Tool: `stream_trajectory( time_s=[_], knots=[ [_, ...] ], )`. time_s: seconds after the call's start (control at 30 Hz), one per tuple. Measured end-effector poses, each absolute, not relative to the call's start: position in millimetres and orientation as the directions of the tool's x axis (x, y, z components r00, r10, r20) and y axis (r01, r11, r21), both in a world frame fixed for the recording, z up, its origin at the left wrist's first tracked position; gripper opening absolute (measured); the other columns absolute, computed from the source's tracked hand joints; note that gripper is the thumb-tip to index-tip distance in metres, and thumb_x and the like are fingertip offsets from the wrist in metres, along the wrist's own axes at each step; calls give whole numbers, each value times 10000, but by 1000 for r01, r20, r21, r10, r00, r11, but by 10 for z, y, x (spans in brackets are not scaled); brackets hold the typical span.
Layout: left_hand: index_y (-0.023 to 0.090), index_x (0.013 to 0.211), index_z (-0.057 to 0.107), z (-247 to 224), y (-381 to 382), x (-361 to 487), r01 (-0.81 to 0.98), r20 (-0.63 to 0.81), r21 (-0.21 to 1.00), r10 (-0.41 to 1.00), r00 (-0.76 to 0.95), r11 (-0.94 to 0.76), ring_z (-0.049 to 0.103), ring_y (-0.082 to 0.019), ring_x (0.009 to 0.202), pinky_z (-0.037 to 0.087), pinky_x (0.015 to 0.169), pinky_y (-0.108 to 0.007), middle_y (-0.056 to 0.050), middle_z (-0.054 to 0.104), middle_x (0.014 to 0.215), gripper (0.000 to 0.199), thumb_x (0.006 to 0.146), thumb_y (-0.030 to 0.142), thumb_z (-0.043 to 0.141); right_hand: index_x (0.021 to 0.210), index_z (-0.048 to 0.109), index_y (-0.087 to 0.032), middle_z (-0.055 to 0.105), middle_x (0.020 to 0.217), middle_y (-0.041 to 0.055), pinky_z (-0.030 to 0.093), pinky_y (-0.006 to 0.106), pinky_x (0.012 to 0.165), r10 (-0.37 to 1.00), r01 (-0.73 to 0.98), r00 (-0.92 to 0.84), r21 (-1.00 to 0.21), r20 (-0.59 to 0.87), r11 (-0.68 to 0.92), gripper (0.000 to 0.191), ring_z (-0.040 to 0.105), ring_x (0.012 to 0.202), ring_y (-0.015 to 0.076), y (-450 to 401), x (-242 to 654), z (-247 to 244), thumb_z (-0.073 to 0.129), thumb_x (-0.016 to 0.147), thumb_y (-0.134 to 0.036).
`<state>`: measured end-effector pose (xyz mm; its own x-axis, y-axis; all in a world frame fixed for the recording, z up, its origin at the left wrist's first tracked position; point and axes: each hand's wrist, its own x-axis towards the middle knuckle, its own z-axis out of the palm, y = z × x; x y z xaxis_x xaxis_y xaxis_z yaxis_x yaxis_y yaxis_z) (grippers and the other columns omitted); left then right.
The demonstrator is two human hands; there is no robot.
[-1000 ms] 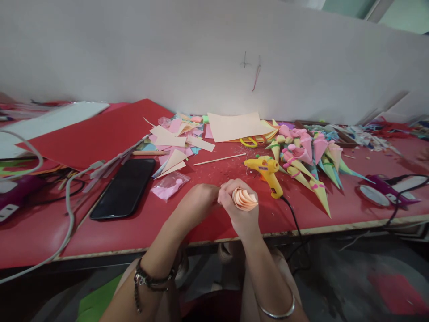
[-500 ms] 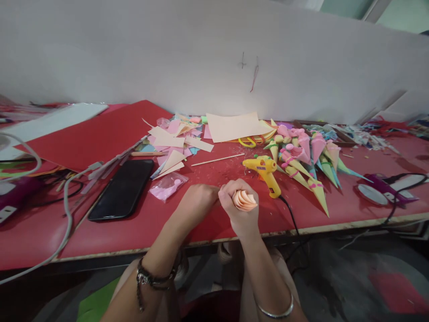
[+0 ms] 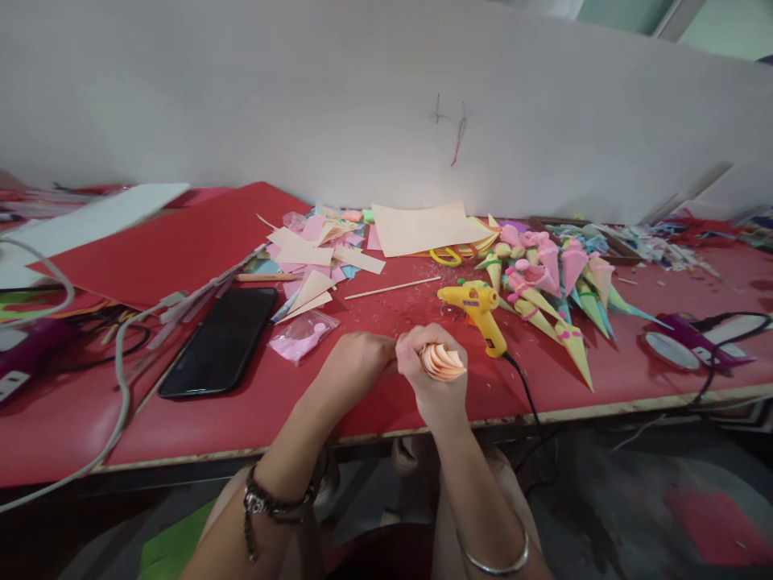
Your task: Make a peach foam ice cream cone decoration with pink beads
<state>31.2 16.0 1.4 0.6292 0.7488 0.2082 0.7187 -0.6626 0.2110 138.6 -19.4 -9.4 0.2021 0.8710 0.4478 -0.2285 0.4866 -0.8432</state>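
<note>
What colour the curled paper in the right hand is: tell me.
The curled paper is pale peach; the head view shows it best.

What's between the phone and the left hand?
A clear bag with pink pieces inside lies between the phone and the left hand; the head view shows it.

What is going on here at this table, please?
A person at a red table has layered peach paper gripped in the right hand. The left hand is curled close beside it; its fingertips are hidden, so I cannot tell what it holds. Beyond the hands, a yellow glue gun lies on the table, with colourful cones to its right and paper scraps to its left.
</note>
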Motion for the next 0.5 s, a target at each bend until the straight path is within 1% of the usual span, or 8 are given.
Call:
stream_trajectory(
  time_s=[0.2, 0.4, 0.5],
  knots=[
    [142, 456, 459, -10, 175, 315, 716, 221, 217, 748, 626, -664, 374, -92, 378, 196, 420, -232, 2, 449, 422, 320, 772, 111, 419, 570, 429, -207, 414, 509, -58, 332, 247, 482, 871, -220, 196, -846, 450, 486, 224, 386, 475, 81, -199, 1387, -90, 573, 737, -248],
    [141, 454, 454, -8, 176, 323, 713, 231, 208, 742, 629, -669, 368, -93, 379, 190, 419, -233, 4, 429, 409, 330, 778, 112, 403, 567, 424, -206, 400, 507, -63, 324, 242, 489, 868, -235, 194, -837, 458, 494, 228, 371, 481, 76, -193, 1385, -95, 573, 740, -213],
    [141, 464, 457, -1, 169, 329, 723, 222, 215, 754, 619, -657, 370, -94, 374, 196, 417, -234, 5, 427, 409, 329, 787, 122, 403, 565, 419, -207, 396, 506, -62, 328, 242, 489, 869, -219, 194, -843, 456, 491, 236, 371, 485, 77, -193, 1385, -97, 570, 744, -233]
  ],
)
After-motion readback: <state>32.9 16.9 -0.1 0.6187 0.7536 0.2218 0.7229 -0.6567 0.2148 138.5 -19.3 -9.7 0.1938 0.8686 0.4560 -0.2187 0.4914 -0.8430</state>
